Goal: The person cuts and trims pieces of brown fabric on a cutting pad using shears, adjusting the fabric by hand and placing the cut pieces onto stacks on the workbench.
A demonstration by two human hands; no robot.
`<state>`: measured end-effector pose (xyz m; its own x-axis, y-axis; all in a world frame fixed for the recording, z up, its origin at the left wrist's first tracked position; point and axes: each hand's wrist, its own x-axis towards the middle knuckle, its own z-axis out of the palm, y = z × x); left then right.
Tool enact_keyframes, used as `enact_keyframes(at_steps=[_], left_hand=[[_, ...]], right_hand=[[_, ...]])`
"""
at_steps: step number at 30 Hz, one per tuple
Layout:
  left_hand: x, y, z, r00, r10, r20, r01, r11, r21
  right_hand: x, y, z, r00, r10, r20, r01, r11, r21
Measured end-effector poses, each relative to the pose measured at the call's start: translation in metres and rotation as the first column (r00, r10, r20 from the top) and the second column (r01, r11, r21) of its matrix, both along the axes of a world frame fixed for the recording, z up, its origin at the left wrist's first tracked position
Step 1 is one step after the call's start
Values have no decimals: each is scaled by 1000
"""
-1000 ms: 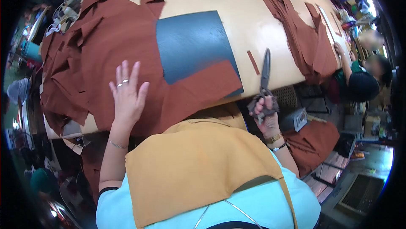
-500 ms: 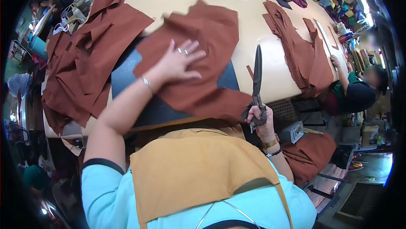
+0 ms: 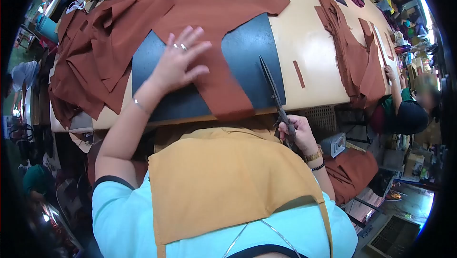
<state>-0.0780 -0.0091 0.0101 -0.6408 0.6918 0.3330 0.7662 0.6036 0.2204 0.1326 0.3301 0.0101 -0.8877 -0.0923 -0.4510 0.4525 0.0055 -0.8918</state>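
My left hand (image 3: pixel 183 60), fingers spread and two rings on, is over the left edge of a rust-brown leather-like piece (image 3: pixel 216 12). Whether the palm presses on it I cannot tell. A narrow strip of that piece runs down across a dark blue-black cutting board (image 3: pixel 252 48) to the table's near edge. My right hand (image 3: pixel 297 134) is closed around the wrapped handles of large dark scissors (image 3: pixel 271 84). Their blades look closed and point up and left, over the board's right side. Part of the handles is hidden by my fingers.
A big heap of brown material (image 3: pixel 102 50) covers the table's left side. A small brown strip (image 3: pixel 298 74) and stacked brown pieces (image 3: pixel 345 53) lie to the right. Another person (image 3: pixel 404 105) works at the right end with a long white ruler (image 3: pixel 381 43).
The brown piece has shifted away and turned, baring more of the board. My left hand has moved left and nearer to me. The scissors have tilted left and dropped lower.
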Motion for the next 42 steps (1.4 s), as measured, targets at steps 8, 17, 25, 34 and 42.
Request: enact_keyframes(at_steps=[8,17,25,34,42], left_hand=[[90,29,-5,957,-135,255,167,980,-110],[100,35,-16,954,-168,248,169,985,18],[101,34,-10,904,-185,386,131,978,162],[101,34,-1,915,-232,330,221,973,73],[83,43,1,925,-123,359,108,992,62]], right_hand=[[-1,-1,1,999,44,21,-44,999,-14],[14,16,4,985,164,60,-154,976,-152],[14,22,11,972,197,128,-161,955,-249],[3,8,-10,976,187,111,-152,953,-262],[11,5,-12,971,195,136,-151,948,-279]])
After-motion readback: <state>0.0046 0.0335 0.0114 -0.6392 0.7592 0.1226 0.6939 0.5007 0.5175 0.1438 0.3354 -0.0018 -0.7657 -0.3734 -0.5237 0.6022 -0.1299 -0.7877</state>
